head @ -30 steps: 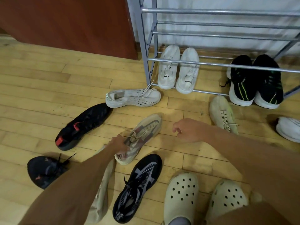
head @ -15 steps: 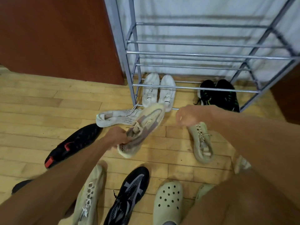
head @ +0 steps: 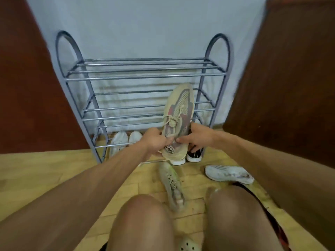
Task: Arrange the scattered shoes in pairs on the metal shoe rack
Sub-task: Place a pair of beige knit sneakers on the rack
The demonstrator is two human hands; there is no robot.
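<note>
A beige knit sneaker [head: 178, 115] with grey and pink patches is held up in front of the metal shoe rack [head: 145, 77], toe pointing up toward the middle shelves. My left hand [head: 154, 140] grips its heel collar on the left side. My right hand [head: 197, 136] holds the heel from the right. A matching beige sneaker [head: 172, 185] lies on the wooden floor between my knees and the rack. On the bottom shelf stand a white pair [head: 125, 140] at the left and a black pair [head: 194, 154] at the right, partly hidden by the held shoe.
A white sneaker [head: 228, 173] lies on the floor at the right. Brown wooden panels [head: 290, 78] flank the rack on both sides, with a pale wall behind. My knees [head: 143, 223] fill the lower frame, a cream clog [head: 188, 245] between them. The upper shelves hold nothing.
The beige sneaker has been lifted from the floor up to the rack's middle shelves. My right hand has joined the left on its heel. The view has tilted upward.
</note>
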